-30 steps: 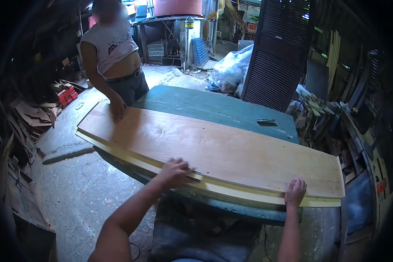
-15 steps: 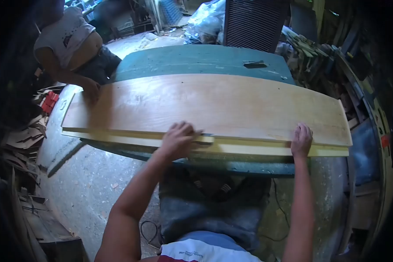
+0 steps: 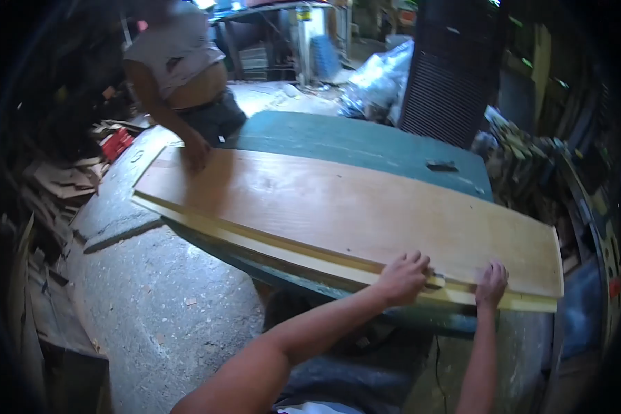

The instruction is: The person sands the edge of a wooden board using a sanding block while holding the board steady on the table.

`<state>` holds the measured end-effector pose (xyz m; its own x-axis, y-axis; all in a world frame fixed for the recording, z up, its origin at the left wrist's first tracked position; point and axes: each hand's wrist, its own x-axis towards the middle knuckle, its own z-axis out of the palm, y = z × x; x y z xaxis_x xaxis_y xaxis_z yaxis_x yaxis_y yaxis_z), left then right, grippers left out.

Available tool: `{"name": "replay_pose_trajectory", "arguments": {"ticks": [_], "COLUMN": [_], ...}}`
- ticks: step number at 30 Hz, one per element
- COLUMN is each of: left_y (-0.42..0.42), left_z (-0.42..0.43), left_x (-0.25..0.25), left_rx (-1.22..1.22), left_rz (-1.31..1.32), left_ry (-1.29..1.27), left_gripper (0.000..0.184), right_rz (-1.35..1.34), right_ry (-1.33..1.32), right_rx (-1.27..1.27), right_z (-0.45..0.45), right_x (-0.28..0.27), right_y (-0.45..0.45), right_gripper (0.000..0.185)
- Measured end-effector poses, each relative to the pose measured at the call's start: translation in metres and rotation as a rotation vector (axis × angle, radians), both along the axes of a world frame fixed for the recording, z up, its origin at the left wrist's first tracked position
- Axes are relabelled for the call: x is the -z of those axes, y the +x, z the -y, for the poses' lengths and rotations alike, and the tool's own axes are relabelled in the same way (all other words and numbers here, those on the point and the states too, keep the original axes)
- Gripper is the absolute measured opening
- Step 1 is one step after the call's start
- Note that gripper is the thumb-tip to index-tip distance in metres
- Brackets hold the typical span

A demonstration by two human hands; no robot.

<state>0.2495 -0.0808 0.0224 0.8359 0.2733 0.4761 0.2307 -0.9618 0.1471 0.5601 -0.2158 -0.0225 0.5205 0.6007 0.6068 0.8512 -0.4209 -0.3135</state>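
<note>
A long, smooth wooden panel (image 3: pixel 310 200) lies on a green table (image 3: pixel 290 131), with a pale wooden strip (image 3: pixel 255 250) running along its near edge. My left hand (image 3: pixel 401 277) is closed around a small block (image 3: pixel 436 281), of which only one end shows, at the strip near the panel's right part. Just right of it, my right hand (image 3: pixel 491 284) grips the panel's front edge, fingertips on the top face and the thumb side hidden. A co-worker's hand (image 3: pixel 196 150) rests on the panel's far left end.
A co-worker (image 3: pixel 179 62) stands at the far left corner. A small dark object (image 3: pixel 441 166) sits on the green table. Behind are a clear plastic bag (image 3: pixel 379 79) and a dark louvred panel (image 3: pixel 445 90). Wood scraps (image 3: pixel 62 179) lie left, and a cable (image 3: pixel 438 366) hangs below.
My left hand has slid right along the strip with the block, close to my right hand. My right hand keeps its place on the edge. The view has turned left.
</note>
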Motion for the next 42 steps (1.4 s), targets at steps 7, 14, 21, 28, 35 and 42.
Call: {"name": "replay_pose_trajectory", "arguments": {"ticks": [7, 14, 21, 28, 35, 42], "left_y": [-0.175, -0.173, 0.041, -0.113, -0.205, -0.024], "left_z": [-0.099, -0.099, 0.020, -0.070, -0.111, -0.014], "left_x": [0.017, 0.016, 0.009, 0.029, -0.003, 0.005], "left_rx": [-0.085, 0.084, 0.008, -0.030, -0.050, -0.045], "left_rz": [0.005, -0.041, -0.066, -0.071, 0.055, -0.042], "left_ry": [0.126, 0.074, -0.010, -0.094, 0.139, 0.032], "left_gripper": [0.053, 0.051, 0.042, 0.029, 0.048, 0.035], "right_rz": [-0.001, 0.028, 0.020, 0.047, 0.021, -0.028], "right_ry": [-0.013, -0.046, 0.058, 0.021, 0.072, 0.031], "right_rx": [0.015, 0.047, -0.004, -0.008, 0.096, 0.095], "right_z": [-0.001, -0.002, -0.001, -0.002, -0.003, -0.005], "right_x": [-0.002, -0.005, 0.010, 0.013, -0.014, -0.013], "right_y": [-0.008, -0.014, 0.005, 0.007, -0.028, -0.016], "right_gripper": [0.033, 0.034, 0.031, 0.030, 0.027, 0.033]}}
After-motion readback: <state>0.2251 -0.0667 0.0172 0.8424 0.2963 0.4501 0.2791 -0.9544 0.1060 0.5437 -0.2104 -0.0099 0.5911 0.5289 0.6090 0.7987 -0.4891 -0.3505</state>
